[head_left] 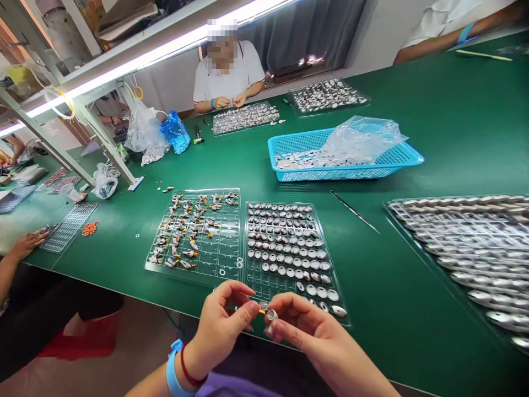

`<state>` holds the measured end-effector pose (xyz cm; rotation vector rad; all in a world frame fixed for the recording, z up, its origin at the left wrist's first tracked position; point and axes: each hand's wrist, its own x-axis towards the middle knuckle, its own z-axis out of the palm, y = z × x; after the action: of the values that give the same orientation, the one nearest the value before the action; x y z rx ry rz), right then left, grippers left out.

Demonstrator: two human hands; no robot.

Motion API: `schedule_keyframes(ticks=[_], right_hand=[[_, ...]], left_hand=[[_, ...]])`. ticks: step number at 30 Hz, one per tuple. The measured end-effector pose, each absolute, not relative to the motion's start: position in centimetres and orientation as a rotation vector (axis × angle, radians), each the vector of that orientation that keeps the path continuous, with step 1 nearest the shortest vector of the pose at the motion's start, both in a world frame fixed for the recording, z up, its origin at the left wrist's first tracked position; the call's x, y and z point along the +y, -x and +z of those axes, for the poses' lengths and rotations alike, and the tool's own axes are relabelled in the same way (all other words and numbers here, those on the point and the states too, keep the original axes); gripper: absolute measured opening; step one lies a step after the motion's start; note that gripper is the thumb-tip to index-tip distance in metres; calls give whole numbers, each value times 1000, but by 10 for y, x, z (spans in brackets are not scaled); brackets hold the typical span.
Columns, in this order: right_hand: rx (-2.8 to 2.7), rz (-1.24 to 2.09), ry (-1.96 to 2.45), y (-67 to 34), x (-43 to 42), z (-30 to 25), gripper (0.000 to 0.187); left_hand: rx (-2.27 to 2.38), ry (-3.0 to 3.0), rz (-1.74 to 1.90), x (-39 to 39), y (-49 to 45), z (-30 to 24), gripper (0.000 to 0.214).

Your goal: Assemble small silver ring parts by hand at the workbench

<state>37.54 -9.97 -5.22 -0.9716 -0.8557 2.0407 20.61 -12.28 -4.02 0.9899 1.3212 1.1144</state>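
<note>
My left hand [223, 322] and my right hand [303, 325] meet at the near edge of the green table [433, 138]. Both pinch a small silver round part with a yellow tip [268, 310] between their fingertips. Just beyond them lies a clear tray [289, 251] filled with rows of silver round parts. To its left, a second clear tray [196, 234] holds scattered small pieces with yellow tips. A blue band and a red cord circle my left wrist.
A blue basket [343, 154] with a plastic bag and parts stands mid-table. A big tray of silver parts [471, 248] lies at the right. Thin tweezers [353, 211] lie between. A person sits across the table; another person's hand [28, 242] rests at the left.
</note>
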Motion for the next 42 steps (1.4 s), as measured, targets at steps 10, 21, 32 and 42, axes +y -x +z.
schedule_keyframes(ticks=[10, 21, 32, 42], right_hand=[[-889, 2056, 905, -375, -97, -59, 29], [-855, 2075, 854, -372, -99, -63, 30], [-783, 2084, 831, -370, -99, -59, 30], [-747, 2108, 844, -366, -100, -55, 32]], left_hand=[[1253, -921, 1037, -123, -207, -41, 44], [1300, -873, 1099, -122, -207, -37, 31], [1296, -898, 1119, -121, -205, -38, 40], [1314, -956, 1099, -118, -204, -39, 25]])
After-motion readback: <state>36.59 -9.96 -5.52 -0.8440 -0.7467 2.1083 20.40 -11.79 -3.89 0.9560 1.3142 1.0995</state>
